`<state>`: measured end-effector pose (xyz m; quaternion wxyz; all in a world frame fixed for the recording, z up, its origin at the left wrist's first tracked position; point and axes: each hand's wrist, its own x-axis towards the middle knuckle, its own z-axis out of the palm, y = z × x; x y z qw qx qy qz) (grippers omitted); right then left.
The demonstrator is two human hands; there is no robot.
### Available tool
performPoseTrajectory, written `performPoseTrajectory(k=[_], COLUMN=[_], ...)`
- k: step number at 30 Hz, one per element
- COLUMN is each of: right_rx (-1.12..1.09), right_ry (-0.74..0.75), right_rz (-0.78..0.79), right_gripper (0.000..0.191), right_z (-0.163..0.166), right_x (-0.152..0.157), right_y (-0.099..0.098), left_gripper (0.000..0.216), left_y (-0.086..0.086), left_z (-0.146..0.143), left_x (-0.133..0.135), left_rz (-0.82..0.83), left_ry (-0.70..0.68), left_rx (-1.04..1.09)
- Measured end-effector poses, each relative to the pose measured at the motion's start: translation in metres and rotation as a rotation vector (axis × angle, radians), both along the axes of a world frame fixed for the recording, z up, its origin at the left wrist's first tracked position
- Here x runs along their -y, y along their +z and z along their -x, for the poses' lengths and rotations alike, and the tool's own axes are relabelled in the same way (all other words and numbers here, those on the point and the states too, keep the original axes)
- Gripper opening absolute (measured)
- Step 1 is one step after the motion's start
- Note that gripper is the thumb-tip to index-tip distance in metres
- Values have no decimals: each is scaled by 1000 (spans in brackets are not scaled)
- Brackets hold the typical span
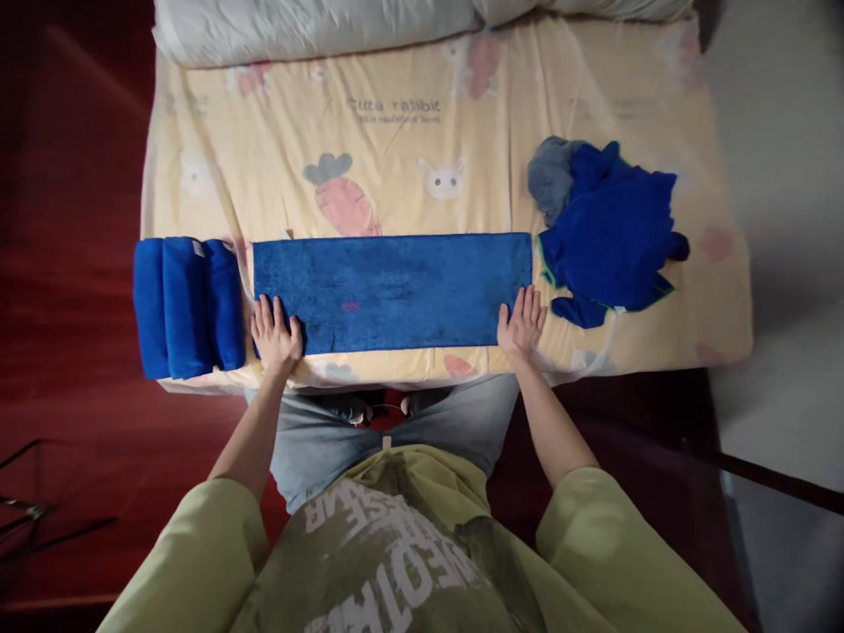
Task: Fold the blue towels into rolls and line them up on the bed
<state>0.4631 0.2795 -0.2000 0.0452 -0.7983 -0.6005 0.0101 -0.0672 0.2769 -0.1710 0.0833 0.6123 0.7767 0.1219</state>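
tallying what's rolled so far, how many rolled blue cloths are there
3, side by side left of the flat blue cloth: the outermost roll, the middle roll and the innermost roll, nearest the left hand. Any underneath would be hidden.

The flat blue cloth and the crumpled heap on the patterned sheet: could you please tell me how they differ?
The flat cloth is spread in a rectangle; the heap is bunched irregularly. The left hand and right hand touch the flat cloth, not the heap. Both show blue and lie on the patterned sheet.
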Motion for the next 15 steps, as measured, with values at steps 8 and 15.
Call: performPoseTrajectory(k=[8, 15], right_rx=[-4, -28], right_ry=[-9, 170], right_rz=[-3, 32], right_gripper=[68, 67], right_z=[-2, 25], right_x=[-2, 33], right_y=[-2, 16], left_gripper=[72, 73], left_y=[1, 4], left_z=[1, 5], left_x=[1, 1], left_rz=[7, -1], left_ry=[-4, -39], left_rx=[61, 92])
